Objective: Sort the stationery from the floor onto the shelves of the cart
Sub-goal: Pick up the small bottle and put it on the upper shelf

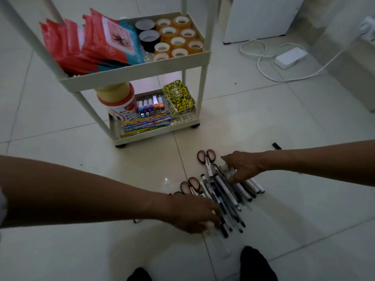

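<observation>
A pile of black and white pens (225, 197) lies on the tiled floor in front of the white cart (134, 72). Two pairs of dark-handled scissors lie with them, one pair (206, 157) at the far end and another (189, 186) on the left side. My left hand (194, 213) reaches in from the left, its fingers on the near end of the pile. My right hand (242, 166) comes from the right and presses its fingertips on the far end of the pens. Whether either hand grips pens is hidden by the hands themselves.
The cart's middle shelf holds red wipe packs (87, 43) and tape rolls (176, 37). Its bottom shelf holds a canister (119, 104), markers (151, 108), coloured pencils (144, 124) and yellow notebooks (179, 97). A power strip (290, 56) with cable lies far right. A small black cap (276, 146) lies on the floor.
</observation>
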Motion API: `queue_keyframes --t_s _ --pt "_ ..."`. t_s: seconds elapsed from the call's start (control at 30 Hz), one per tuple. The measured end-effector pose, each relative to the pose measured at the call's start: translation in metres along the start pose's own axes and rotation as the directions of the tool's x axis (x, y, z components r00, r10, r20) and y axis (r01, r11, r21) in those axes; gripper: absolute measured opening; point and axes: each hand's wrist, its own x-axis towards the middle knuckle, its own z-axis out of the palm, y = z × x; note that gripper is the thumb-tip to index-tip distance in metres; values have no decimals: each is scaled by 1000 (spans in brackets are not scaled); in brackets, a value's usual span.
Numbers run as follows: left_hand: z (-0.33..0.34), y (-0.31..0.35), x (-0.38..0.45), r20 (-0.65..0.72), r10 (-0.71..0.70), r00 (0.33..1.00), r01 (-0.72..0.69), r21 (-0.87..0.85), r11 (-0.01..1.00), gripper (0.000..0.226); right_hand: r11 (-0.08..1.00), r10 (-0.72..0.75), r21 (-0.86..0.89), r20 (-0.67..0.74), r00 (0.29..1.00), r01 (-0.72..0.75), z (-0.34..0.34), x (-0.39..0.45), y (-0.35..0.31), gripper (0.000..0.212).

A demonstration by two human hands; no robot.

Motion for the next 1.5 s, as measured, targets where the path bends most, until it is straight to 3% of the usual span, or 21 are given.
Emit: queue_keyframes --t_s 0.1,0.2,0.5,0.63,0.83,0.9,1.03,1.1,1.13,1.23,1.3,1.37,1.5 --pt "18 -1 20 177 151 972 -176 133 975 61 999 23 32 14 1000 -24 9 -15 4 60" --pt "18 -7 30 276 98 956 -162 220 962 59 998 -6 57 18 1000 5 20 -23 8 43" --pt "23 -3 33 216 125 968 -181 263 948 46 999 -14 45 -5 1000 15 20 -30 4 40" --pt "14 0 18 141 41 989 -66 180 981 47 998 -62 -1 -39 997 62 14 -26 -3 36" --pt "-11 -9 -28 -65 -225 972 229 55 972 47 992 -117 -52 -49 992 114 7 -15 -20 36" --pt "-23 -9 -40 -107 -378 920 380 0 925 48 990 -131 -56 -36 991 128 3 -12 -27 33" --pt "-54 -15 -64 -220 -658 720 616 -233 752 43 987 -145 -74 -79 986 139 -9 -7 -43 41" --pt "-66 -16 -77 -282 -752 595 648 -386 657 36 989 -141 37 -119 983 147 -15 -4 -50 42" --pt "-71 -16 -84 -305 -792 528 643 -466 608 33 969 -116 205 -105 988 136 -18 -3 -56 39" --pt "-85 -9 -94 -320 -871 373 475 -740 476 25 692 -82 717 -35 996 83 -27 -4 -78 36" --pt "-91 -4 -96 -311 -909 278 307 -868 391 24 583 -59 809 -50 997 75 -31 -5 -93 36" --pt "-95 -1 -98 -296 -932 209 174 -927 333 28 552 -62 828 -77 995 99 -36 -4 -106 35" --pt "-108 11 -101 -379 -891 251 56 -913 404 30 560 -141 803 -151 978 204 -51 -7 -122 33"
